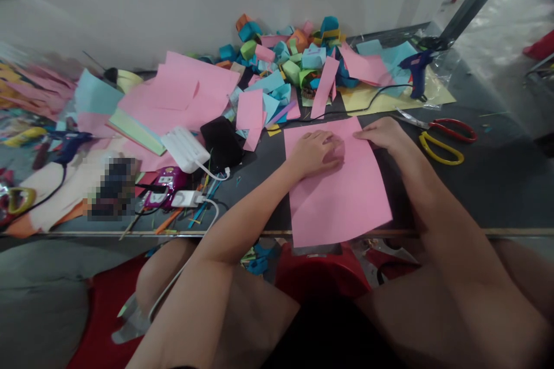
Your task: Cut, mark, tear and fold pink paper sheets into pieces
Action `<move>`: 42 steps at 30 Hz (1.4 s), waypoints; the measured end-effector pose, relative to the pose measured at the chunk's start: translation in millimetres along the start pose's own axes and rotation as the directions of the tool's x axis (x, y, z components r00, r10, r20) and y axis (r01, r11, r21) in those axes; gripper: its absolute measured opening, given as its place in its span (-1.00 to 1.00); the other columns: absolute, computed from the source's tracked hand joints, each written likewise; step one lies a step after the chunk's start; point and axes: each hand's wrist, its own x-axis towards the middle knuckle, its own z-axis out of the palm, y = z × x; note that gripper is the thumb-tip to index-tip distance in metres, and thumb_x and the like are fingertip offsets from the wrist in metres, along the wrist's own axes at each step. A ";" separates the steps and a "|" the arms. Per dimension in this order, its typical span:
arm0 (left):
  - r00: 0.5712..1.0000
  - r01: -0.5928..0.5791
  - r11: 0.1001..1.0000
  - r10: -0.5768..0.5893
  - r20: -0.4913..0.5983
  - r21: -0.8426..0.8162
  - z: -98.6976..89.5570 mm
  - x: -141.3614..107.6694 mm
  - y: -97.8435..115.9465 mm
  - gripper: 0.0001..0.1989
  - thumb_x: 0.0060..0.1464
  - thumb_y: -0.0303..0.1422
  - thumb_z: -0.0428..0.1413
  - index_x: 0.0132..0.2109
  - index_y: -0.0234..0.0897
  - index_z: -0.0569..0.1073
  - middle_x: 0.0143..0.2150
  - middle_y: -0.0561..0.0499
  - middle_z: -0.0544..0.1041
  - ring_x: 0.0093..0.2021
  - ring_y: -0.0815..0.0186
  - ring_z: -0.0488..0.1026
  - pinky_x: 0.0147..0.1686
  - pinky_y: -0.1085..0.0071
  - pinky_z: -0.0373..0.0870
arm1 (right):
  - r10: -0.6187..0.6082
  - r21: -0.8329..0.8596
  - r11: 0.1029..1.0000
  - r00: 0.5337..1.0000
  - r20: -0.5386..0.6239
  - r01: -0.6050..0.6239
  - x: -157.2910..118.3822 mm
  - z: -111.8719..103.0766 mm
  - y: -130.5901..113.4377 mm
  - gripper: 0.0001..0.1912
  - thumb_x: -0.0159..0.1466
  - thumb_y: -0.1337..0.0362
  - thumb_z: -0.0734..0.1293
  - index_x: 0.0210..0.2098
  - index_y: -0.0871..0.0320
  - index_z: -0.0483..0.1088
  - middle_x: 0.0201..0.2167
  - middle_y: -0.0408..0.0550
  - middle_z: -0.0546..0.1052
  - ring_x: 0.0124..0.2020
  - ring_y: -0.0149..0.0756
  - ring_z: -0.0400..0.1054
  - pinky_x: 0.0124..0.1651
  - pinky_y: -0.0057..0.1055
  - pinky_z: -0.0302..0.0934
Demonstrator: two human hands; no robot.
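Observation:
A large pink paper sheet (337,202) lies on the dark table in front of me, its near edge reaching past the table's edge. My left hand (318,153) rests on the sheet's upper part with fingers spread; a small pink piece (334,151) shows between and beneath the fingers. At the sheet's upper right edge is my right hand (381,134), its thumb and fingers pinching the paper's edge. Right of that hand lie scissors with red and yellow handles (452,130).
Behind the sheet is a heap of folded coloured paper pieces (298,52). A blue glue gun (418,72) with a cord lies at the back right. Left are pink sheets (173,92), a white adapter (185,149), a black pouch (221,141) and a purple socket block (167,184).

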 end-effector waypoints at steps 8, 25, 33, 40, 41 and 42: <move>1.000 -0.001 1.000 0.001 -0.002 -0.026 3.0 0.9 -3.2 -0.45 0.34 -0.04 0.14 0.37 -0.14 0.48 0.42 -0.19 0.43 0.40 -0.05 0.36 0.37 -0.02 0.32 | 0.203 0.153 0.966 0.978 0.038 -0.206 -10.0 -1.8 -16.6 -0.74 -0.03 0.31 0.69 -0.57 0.16 0.56 -0.63 -0.13 0.53 -0.59 -0.34 0.40 -0.35 -0.34 0.48; 0.852 0.246 0.955 -0.296 -0.432 -0.168 2.5 2.9 -29.7 -0.51 0.46 -0.03 -0.02 0.32 -0.21 0.40 0.35 -0.24 0.49 0.40 0.02 0.40 0.42 0.03 0.27 | -0.189 -0.026 0.982 0.975 -0.115 0.188 -14.6 -10.4 -19.9 -0.74 0.16 0.10 0.57 -0.30 0.19 0.67 -0.36 0.01 0.70 -0.21 -0.07 0.60 -0.12 -0.23 0.46; 0.728 0.231 0.949 -0.314 -0.610 -0.212 -10.7 -6.2 -64.5 -0.33 0.49 0.13 -0.36 0.07 -0.14 0.52 0.11 -0.09 0.66 0.26 0.14 0.50 0.35 -0.07 0.29 | -0.306 -0.012 0.951 0.938 -0.164 0.309 -31.8 -0.1 -38.5 -0.70 0.24 0.02 0.52 -0.23 0.13 0.67 -0.32 0.01 0.71 -0.12 -0.02 0.60 -0.13 -0.22 0.46; 0.763 0.252 0.962 -0.265 -0.590 -0.106 -11.9 -6.5 -53.1 -0.48 0.47 0.10 -0.14 0.13 -0.13 0.51 0.08 -0.13 0.66 0.28 0.05 0.51 0.33 -0.02 0.32 | -0.319 0.016 0.945 0.933 -0.169 0.326 -36.4 4.1 -42.1 -0.73 0.23 0.04 0.53 -0.23 0.10 0.66 -0.26 0.02 0.71 -0.02 0.03 0.58 -0.07 -0.18 0.49; 0.769 0.239 0.966 -0.249 -0.589 -0.096 -12.1 -6.3 -52.2 -0.49 0.47 0.09 -0.13 0.14 -0.12 0.51 0.07 -0.13 0.66 0.26 0.05 0.52 0.32 0.01 0.34 | -0.326 0.015 0.943 0.930 -0.170 0.333 -37.2 4.4 -42.6 -0.73 0.22 0.04 0.54 -0.22 0.10 0.66 -0.25 0.02 0.71 -0.01 0.04 0.58 -0.07 -0.18 0.49; 0.774 0.223 0.970 -0.235 -0.588 -0.094 -12.3 -5.9 -51.7 -0.49 0.48 0.09 -0.13 0.14 -0.12 0.51 0.06 -0.12 0.66 0.24 0.06 0.53 0.30 0.03 0.36 | -0.336 0.013 0.939 0.927 -0.169 0.343 -37.6 4.8 -42.7 -0.72 0.22 0.04 0.55 -0.22 0.10 0.66 -0.24 0.02 0.71 0.00 0.05 0.58 -0.07 -0.17 0.50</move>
